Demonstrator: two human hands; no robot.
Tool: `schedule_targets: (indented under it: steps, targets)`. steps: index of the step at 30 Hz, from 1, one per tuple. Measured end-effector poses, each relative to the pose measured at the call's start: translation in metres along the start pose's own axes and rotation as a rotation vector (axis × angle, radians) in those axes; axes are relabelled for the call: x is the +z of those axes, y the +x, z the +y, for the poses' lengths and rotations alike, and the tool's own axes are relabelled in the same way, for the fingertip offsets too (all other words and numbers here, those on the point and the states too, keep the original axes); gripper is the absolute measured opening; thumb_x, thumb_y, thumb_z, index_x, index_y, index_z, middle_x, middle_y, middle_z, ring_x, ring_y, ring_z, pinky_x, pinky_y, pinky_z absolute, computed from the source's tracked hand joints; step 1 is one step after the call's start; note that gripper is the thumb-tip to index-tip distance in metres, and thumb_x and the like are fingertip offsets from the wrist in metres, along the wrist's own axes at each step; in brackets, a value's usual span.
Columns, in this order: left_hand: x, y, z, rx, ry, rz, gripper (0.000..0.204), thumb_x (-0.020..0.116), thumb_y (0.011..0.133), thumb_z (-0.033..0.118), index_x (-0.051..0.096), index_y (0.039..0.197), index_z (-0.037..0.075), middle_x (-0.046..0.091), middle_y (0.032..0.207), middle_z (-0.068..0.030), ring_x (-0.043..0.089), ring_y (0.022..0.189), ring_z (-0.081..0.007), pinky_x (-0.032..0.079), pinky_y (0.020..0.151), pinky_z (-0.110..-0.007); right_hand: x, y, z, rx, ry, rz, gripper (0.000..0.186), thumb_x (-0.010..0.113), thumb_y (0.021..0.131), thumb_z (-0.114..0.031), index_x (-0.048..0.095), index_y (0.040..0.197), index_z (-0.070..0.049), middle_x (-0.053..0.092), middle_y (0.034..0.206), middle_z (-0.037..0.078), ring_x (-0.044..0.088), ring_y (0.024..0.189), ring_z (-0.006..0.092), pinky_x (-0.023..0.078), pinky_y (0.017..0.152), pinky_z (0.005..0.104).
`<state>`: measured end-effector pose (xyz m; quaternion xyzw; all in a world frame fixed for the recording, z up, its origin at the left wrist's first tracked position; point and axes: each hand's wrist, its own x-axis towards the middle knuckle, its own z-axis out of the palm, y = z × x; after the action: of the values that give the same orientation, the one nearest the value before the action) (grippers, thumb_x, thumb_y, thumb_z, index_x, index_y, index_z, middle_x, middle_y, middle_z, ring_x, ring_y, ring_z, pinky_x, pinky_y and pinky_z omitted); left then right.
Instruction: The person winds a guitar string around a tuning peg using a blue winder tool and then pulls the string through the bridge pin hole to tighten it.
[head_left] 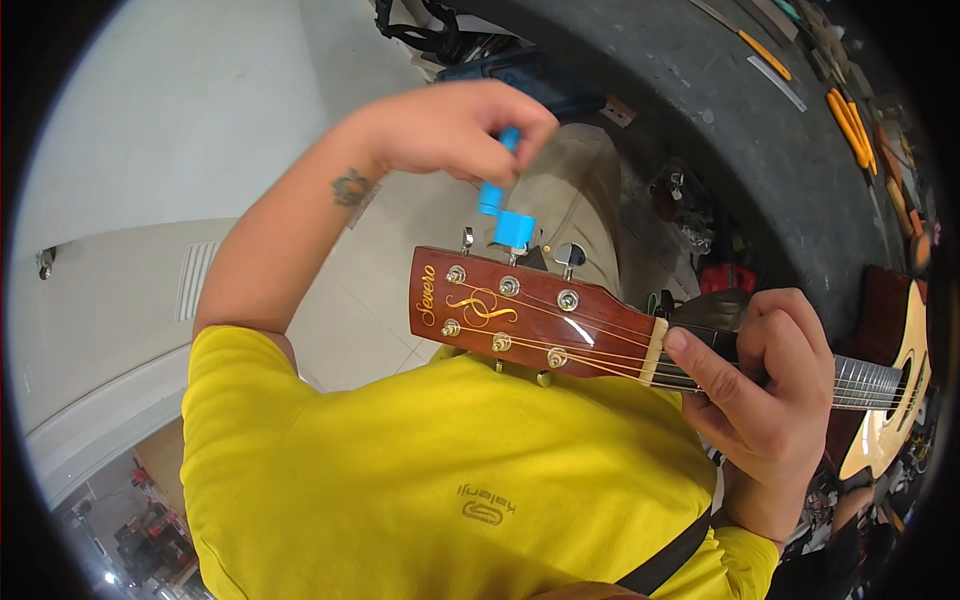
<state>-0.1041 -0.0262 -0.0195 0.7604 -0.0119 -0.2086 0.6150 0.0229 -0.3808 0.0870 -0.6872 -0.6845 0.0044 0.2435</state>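
Observation:
An acoustic guitar lies across in front of me, its glossy brown headstock [480,300] pointing left and its pale body [875,440] at the right. My left hand [465,130] is closed on the crank of a blue string winder [515,229], slightly blurred. The winder's head sits over the middle tuning peg on the headstock's far edge. Beside it, two more metal tuning pegs stand uncovered, one of them the peg [570,256] nearer the nut. My right hand [765,385] wraps the guitar neck just past the white nut [654,352], one digit laid on the strings.
A dark workbench [680,60] curves along the far right, with orange-handled tools [850,128] and a metal ruler [777,83] on it. Below it, a blue case [520,75] and other items sit. Pale floor tiles [370,290] show at the left.

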Motion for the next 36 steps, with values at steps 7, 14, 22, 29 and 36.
schedule_targets:
  steps: [7, 14, 22, 29, 36]
  targets:
    - [0.029, 0.017, 0.022, 0.147, -0.474, 0.037, 0.015, 0.077, 0.088, 0.005, 0.063, 0.094, 0.004, 0.066, 0.095, -0.0058, 0.056, 0.061, -0.0064, 0.048, 0.054, -0.022, -0.002, -0.007, -0.002, 0.049, 0.007, -0.008, 0.072, 0.075, 0.040, -0.013, 0.087, 0.111, -0.015, 0.031, 0.079, 0.002, 0.048, 0.073, 0.0256, 0.040, 0.060, 0.0379]
    - [-0.003, -0.008, 0.019, 0.190, -0.313, -0.083, 0.011, 0.074, 0.084, 0.000, 0.066, 0.089, 0.005, 0.067, 0.085, -0.0099, 0.061, 0.065, -0.0094, 0.048, 0.053, -0.020, 0.000, -0.006, 0.003, -0.001, 0.023, -0.023, 0.072, 0.076, 0.041, -0.012, 0.086, 0.112, -0.014, 0.033, 0.079, 0.003, 0.049, 0.073, 0.0255, 0.041, 0.059, 0.0376]
    - [-0.016, 0.006, 0.010, 0.021, 0.148, -0.076, 0.026, 0.084, 0.088, 0.016, 0.064, 0.096, 0.002, 0.067, 0.089, -0.0100, 0.060, 0.062, -0.0089, 0.050, 0.053, -0.022, 0.000, -0.007, 0.004, -0.004, 0.006, -0.010, 0.073, 0.076, 0.040, -0.012, 0.086, 0.113, -0.014, 0.032, 0.078, 0.002, 0.049, 0.072, 0.0255, 0.041, 0.059, 0.0378]
    - [0.017, 0.017, 0.019, -0.027, -0.205, 0.036, 0.014, 0.078, 0.089, 0.002, 0.065, 0.094, 0.003, 0.070, 0.097, -0.0087, 0.060, 0.061, -0.0081, 0.050, 0.053, -0.022, -0.002, -0.008, 0.006, -0.023, 0.018, 0.000, 0.073, 0.076, 0.040, -0.012, 0.086, 0.112, -0.013, 0.031, 0.078, 0.003, 0.048, 0.072, 0.0258, 0.042, 0.059, 0.0380]
    - [0.021, 0.018, 0.021, 0.250, -0.714, -0.006, 0.014, 0.080, 0.088, 0.006, 0.066, 0.086, 0.005, 0.069, 0.092, -0.0137, 0.059, 0.061, -0.0104, 0.045, 0.050, -0.020, -0.004, -0.007, 0.004, -0.008, 0.004, 0.005, 0.073, 0.076, 0.039, -0.013, 0.086, 0.111, -0.012, 0.032, 0.079, 0.003, 0.048, 0.072, 0.0261, 0.043, 0.060, 0.0386]
